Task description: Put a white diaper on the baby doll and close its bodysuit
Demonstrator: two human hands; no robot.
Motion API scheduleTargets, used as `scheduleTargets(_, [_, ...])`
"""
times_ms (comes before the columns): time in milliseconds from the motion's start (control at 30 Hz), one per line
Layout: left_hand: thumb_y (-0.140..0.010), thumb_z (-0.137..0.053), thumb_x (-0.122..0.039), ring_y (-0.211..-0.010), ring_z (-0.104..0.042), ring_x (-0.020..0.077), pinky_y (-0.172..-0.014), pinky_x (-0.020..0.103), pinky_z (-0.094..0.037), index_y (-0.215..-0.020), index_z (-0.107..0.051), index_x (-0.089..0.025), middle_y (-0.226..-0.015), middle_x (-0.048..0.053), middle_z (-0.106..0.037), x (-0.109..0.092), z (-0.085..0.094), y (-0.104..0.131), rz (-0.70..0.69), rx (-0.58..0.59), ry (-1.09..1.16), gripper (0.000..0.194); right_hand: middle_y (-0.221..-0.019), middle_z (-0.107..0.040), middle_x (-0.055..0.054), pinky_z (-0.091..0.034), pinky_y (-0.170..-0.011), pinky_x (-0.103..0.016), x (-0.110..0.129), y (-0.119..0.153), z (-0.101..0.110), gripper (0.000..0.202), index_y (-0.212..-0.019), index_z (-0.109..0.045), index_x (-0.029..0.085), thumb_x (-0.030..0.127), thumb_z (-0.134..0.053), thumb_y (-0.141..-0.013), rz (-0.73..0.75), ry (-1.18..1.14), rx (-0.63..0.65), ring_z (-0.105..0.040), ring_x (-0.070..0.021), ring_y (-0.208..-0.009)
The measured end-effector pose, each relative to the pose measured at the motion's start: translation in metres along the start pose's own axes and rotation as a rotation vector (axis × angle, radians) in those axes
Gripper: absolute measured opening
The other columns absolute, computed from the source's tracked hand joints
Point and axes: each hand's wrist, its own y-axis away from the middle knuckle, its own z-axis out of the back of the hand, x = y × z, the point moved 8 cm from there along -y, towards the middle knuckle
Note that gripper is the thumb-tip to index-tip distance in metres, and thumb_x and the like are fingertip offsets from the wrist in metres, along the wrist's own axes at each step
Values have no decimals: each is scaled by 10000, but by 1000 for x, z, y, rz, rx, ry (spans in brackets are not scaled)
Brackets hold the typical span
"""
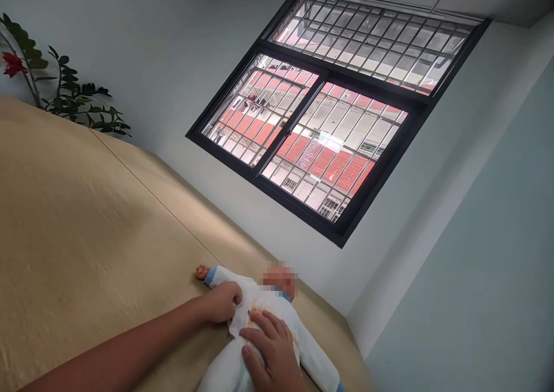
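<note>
Both hands are on a doll (285,311) that lies on its back beneath them, chest upward, near the far edge of the surface (108,230). Reaching across from the lower left, the left hand (224,301) is curled in at the side of the doll's chest, its fingers bunched on the white cloth; the fingertips are partly hidden, so how firmly they pinch cannot be told. The right hand (272,346) rests over the belly, palm down, fingers loosely spread and gripping nothing.

Soft, matte fabric makes up the doll's outfit (318,354), lightly creased, with a blue collar, blue cuffs (210,275) and a small orange-toned print on the front, half covered by the right fingers. One small brownish fist pokes from the sleeve beside the left hand; the head is pixelated, and the legs run toward the bottom of the view.

Around it spreads smooth, pale wood-toned board with faint streaks, crossed by a thin straight seam (160,188). Beyond rises a plain, pale wall (173,51) with a black-framed window (289,129), rectangular and three-paned, thin metal bars outside the glass. At the far left, a leafy green plant (69,83) carries a ragged red flower (14,64).
</note>
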Motion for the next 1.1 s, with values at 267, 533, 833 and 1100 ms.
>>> scheduleTargets(267, [-588, -552, -128, -573, -611, 179, -481, 222, -378, -907, -636, -195, -579, -35, -581, 11, -9, -5, 83, 56, 95, 336, -1375, -615, 35, -484, -1034, -498, 3, 1, 4, 294, -1201, -671, 439, 416, -549, -935, 34, 21, -41, -556, -289, -1288])
scheduleTargets(533, [-618, -613, -115, -810, -639, 209, -621, 238, -417, -927, -650, -183, -896, 20, -699, 5, 7, 5, 80, -29, -41, 318, -1399, -593, 43, -461, -1053, -535, 4, 2, 5, 293, -1205, -661, 435, 394, -531, -945, 9, 7, -18, -528, -294, -1314])
scheduleTargets(833, [-635, -638, -114, -865, -630, 283, -719, 317, -422, -819, -671, -137, -893, 98, -704, -12, 15, 18, 74, -19, -250, 188, -1376, -613, -11, -446, -1071, -499, 16, 0, 13, 268, -1162, -701, 356, 357, -541, -947, -14, -12, -37, -525, -287, -1308])
scheduleTargets(1100, [-677, -610, -111, -822, -632, 273, -709, 329, -428, -862, -710, -123, -884, 115, -707, -23, 17, 24, 12, 3, -299, 210, -1411, -582, -16, -417, -1085, -541, 20, 0, 14, 278, -1182, -689, 346, 362, -521, -961, -58, -5, 27, -488, -300, -1335])
